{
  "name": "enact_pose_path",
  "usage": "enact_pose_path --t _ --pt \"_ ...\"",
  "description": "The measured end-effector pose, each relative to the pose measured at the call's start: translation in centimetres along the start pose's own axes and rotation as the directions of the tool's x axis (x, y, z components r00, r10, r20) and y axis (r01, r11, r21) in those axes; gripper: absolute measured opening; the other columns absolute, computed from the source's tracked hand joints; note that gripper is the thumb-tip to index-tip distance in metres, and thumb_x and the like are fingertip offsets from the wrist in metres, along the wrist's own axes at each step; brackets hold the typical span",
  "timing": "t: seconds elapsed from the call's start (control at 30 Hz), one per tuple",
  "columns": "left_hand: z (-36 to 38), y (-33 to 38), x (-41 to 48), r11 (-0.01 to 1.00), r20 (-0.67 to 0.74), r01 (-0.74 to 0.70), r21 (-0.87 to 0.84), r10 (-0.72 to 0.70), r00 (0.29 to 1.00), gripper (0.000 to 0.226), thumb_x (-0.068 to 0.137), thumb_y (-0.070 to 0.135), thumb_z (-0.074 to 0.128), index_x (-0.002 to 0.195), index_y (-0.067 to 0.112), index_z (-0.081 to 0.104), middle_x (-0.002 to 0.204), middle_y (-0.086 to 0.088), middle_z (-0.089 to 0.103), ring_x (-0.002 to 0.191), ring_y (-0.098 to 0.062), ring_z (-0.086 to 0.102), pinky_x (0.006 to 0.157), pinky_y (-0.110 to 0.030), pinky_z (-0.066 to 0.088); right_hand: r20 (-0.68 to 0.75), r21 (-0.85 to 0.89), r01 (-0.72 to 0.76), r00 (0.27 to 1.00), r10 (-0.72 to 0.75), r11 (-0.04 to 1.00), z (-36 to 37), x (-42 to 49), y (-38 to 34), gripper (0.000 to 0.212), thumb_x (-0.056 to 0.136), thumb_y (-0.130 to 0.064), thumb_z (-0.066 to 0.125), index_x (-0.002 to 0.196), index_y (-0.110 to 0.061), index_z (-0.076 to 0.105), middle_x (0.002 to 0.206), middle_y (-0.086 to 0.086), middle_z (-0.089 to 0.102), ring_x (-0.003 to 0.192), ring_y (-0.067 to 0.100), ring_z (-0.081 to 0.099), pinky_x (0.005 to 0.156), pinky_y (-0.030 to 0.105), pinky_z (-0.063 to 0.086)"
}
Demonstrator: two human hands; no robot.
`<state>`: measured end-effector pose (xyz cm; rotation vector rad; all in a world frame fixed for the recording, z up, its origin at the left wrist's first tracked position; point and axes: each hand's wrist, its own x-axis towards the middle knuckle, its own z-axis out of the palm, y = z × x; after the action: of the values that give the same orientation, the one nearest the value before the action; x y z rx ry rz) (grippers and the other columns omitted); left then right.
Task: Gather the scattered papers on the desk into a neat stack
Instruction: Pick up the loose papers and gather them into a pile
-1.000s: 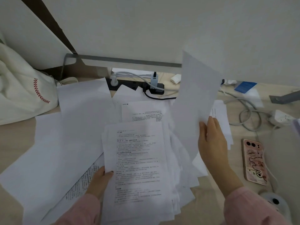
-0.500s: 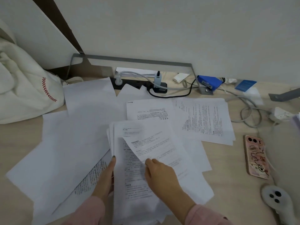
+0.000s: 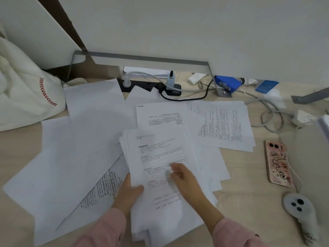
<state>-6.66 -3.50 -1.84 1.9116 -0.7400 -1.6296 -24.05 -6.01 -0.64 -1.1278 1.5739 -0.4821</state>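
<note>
Paper stack (image 3: 160, 150): left grip (image 3: 128, 191) pinches left edge; right grip (image 3: 185, 179) flat on top sheet. Bag (image 3: 21, 97) contents hidden.

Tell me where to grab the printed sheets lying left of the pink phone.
Probably take the printed sheets by their near right corner, coming from the right. That corner lies free on bare desk, while the left edge meets other papers.

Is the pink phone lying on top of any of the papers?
No, the pink phone lies on the bare desk, to the right of the scattered papers and apart from them.
</note>
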Motion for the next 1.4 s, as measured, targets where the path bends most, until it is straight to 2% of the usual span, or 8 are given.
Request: enact_pose_path --t 0.13,0.23,0.37,0.57,0.87,1.07,1.27,1.4 --pt "-0.5 2.4 -1.0 0.989 -0.037 -0.144 0.028 0.145 0.989 0.039 0.088 -0.001 0.049 0.103 0.034 0.048 0.092 0.015 0.058 0.082 -0.005 0.055 0.063 -0.019 0.042 -0.202 0.065 -0.100 0.973 0.111 0.993 -5.2 0.7 0.6 0.062 0.087 -0.021 0.062 0.141 -0.016 0.033 0.143 0.008 0.039 0.129 0.023 0.040 0.100 0.031 0.035" --pt "-1.2 4.8 -2.6 0.966 -0.045 -0.258 0.011 0.258 0.965 0.046 0.086 -0.005 0.048 0.089 0.041 0.049 0.085 0.019 0.063 0.077 0.000 0.060 0.057 -0.013 0.045 0.007 0.287 -0.160 0.986 0.165 0.944 -7.8 0.3 -0.4 0.082 0.077 -0.037 0.071 0.145 -0.024 0.026 0.140 -0.002 0.045 0.128 0.021 0.045 0.101 0.031 0.035" --pt "-2.3 7.7 -3.9 0.920 -0.084 -0.393 -0.003 0.391 0.916 0.048 0.083 -0.014 0.049 0.092 0.033 0.056 0.069 0.033 0.068 0.066 0.014 0.063 0.060 -0.008 0.051 0.085 0.436 0.021 0.994 -0.065 0.900 -9.0 -1.1 -4.0 0.041 0.084 -0.012 0.061 0.124 -0.019 0.055 0.112 0.000 0.071 0.102 0.020 0.067 0.078 0.026 0.055" --pt "-3.8 10.4 -5.4 0.841 -0.214 -0.537 -0.068 0.514 0.831 0.041 0.085 -0.011 0.049 0.090 0.028 0.057 0.069 0.021 0.071 0.066 0.010 0.064 0.056 -0.007 0.049 -0.038 0.453 0.283 0.954 -0.298 0.846 -9.8 -3.2 -8.4 0.037 0.084 0.001 0.053 0.115 -0.017 0.062 0.110 -0.002 0.071 0.099 0.012 0.067 0.077 0.021 0.056" --pt "-2.2 8.7 -5.3 0.841 -0.273 -0.523 -0.137 0.475 0.836 0.029 0.086 -0.003 0.056 0.107 0.018 0.057 0.097 0.011 0.063 0.092 -0.003 0.058 0.073 -0.013 0.045 -0.104 0.357 0.267 0.964 -0.246 0.895 -7.3 -3.2 -7.6 0.023 0.080 -0.014 0.061 0.101 -0.021 0.065 0.100 -0.004 0.071 0.092 0.003 0.065 0.075 0.018 0.046" --pt "-2.3 9.1 -5.7 0.775 -0.322 -0.612 -0.161 0.545 0.774 0.024 0.082 -0.008 0.057 0.094 0.014 0.056 0.083 0.002 0.061 0.066 0.011 0.059 0.063 -0.004 0.046 -0.192 0.422 0.354 0.935 -0.299 0.834 -8.7 -4.2 -7.2 0.028 0.085 0.001 0.050 0.103 -0.016 0.062 0.093 -0.013 0.069 0.087 -0.005 0.062 0.072 0.012 0.049" --pt "-0.6 8.3 -4.8 0.836 -0.224 -0.515 -0.189 0.474 0.852 0.032 0.055 0.029 0.062 0.085 0.016 0.062 0.077 0.001 0.062 0.078 -0.012 0.056 0.068 -0.013 0.047 -0.152 0.376 0.244 0.968 -0.201 0.894 -7.2 -3.5 -6.2 0.013 0.083 -0.011 0.053 0.093 -0.015 0.060 0.087 -0.007 0.062 0.086 0.007 0.057 0.076 0.023 0.042" --pt "-0.1 8.2 -5.2 0.795 -0.270 -0.564 -0.221 0.506 0.819 0.018 0.071 0.009 0.061 0.088 0.014 0.060 0.076 0.004 0.061 0.063 0.007 0.056 0.061 -0.003 0.044 -0.232 0.439 0.321 0.943 -0.239 0.839 -8.0 -3.9 -6.0 0.023 0.086 0.000 0.047 0.097 -0.014 0.061 0.087 -0.011 0.064 0.081 -0.005 0.060 0.069 0.011 0.048"
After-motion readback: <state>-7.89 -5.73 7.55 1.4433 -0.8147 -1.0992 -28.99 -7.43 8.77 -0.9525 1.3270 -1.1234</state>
